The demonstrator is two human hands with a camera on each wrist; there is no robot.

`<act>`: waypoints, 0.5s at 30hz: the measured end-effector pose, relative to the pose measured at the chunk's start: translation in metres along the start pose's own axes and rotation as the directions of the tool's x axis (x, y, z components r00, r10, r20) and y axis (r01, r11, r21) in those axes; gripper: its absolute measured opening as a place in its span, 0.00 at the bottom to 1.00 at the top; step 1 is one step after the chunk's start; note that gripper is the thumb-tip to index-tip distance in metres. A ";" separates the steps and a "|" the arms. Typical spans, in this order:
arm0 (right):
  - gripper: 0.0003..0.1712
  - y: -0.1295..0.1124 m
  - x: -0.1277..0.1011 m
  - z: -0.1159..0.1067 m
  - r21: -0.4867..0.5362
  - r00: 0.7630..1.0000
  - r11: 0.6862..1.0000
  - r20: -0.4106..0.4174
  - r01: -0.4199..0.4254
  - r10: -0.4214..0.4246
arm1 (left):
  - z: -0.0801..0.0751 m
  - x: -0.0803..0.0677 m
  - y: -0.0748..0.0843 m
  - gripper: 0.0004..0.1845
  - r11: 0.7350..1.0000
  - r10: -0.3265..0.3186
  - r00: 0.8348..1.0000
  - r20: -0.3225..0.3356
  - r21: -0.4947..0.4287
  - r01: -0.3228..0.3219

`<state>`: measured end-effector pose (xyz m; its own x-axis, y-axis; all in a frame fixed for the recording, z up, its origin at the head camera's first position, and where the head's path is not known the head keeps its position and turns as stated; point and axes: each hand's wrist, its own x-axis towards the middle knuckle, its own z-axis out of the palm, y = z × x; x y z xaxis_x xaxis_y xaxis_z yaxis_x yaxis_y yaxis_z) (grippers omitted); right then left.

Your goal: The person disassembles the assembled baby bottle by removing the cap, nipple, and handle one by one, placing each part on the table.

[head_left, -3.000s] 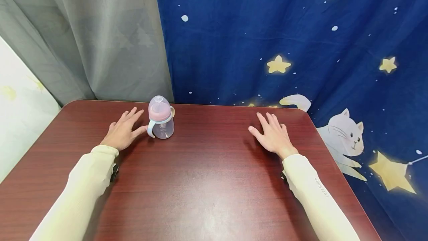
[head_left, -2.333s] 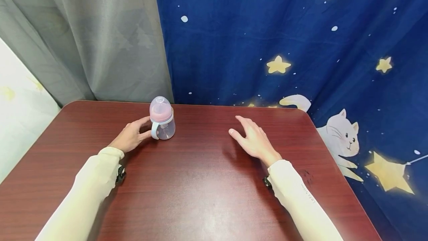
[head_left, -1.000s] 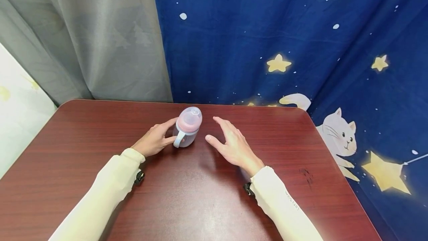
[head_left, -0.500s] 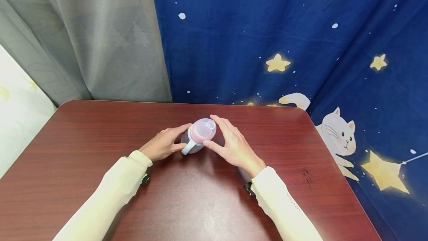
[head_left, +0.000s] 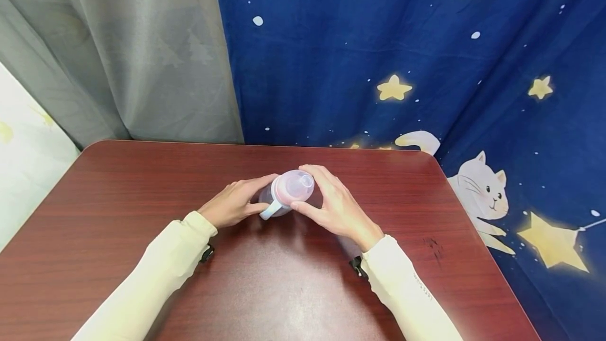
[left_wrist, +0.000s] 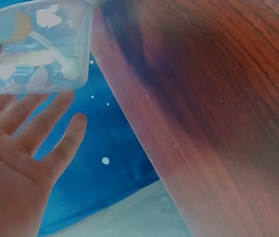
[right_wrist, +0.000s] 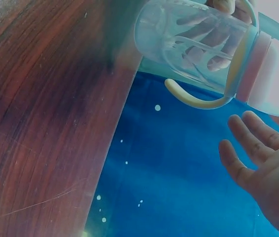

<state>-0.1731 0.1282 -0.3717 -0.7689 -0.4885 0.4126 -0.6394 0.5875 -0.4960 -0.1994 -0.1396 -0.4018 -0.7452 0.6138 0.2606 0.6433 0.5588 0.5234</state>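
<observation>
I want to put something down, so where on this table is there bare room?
Bare table lies left of the left sleeve, between that and the right sleeve, and right of the right sleeve, apart from a dark smudge. It's crowded toward the back middle, where the left hand and right hand hold the bottle.
</observation>
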 end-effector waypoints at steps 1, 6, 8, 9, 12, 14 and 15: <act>0.40 0.000 0.000 0.000 0.000 1.000 1.000 -0.001 -0.001 0.001 | 0.000 0.000 0.001 0.32 1.000 -0.001 1.000 -0.002 0.004 0.001; 0.39 -0.001 0.000 -0.001 0.008 1.000 1.000 -0.015 -0.008 0.008 | -0.001 0.001 0.004 0.32 1.000 0.000 1.000 -0.009 0.027 0.000; 0.39 -0.001 0.000 -0.001 0.012 1.000 1.000 -0.020 -0.009 0.009 | -0.001 0.002 0.005 0.32 0.999 0.003 1.000 -0.013 0.036 -0.003; 0.38 -0.001 0.000 -0.001 0.013 1.000 1.000 -0.021 -0.009 0.010 | -0.001 0.002 0.006 0.32 0.999 0.005 1.000 -0.014 0.039 -0.004; 0.38 -0.001 -0.001 -0.002 0.015 1.000 1.000 -0.019 -0.018 0.019 | -0.001 0.002 0.007 0.32 0.999 0.003 1.000 -0.016 0.047 -0.003; 0.38 -0.002 -0.002 -0.002 0.015 1.000 1.000 -0.018 -0.026 0.026 | -0.001 0.002 0.007 0.31 0.999 0.001 1.000 -0.016 0.052 0.000; 0.38 -0.002 -0.002 -0.002 0.014 0.999 1.000 -0.018 -0.028 0.028 | -0.001 0.001 0.007 0.31 0.999 -0.001 1.000 -0.017 0.054 0.002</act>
<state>-0.1707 0.1296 -0.3698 -0.7865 -0.4597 0.4124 -0.6175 0.5921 -0.5177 -0.1958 -0.1349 -0.3972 -0.7489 0.6034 0.2740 0.6503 0.5895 0.4793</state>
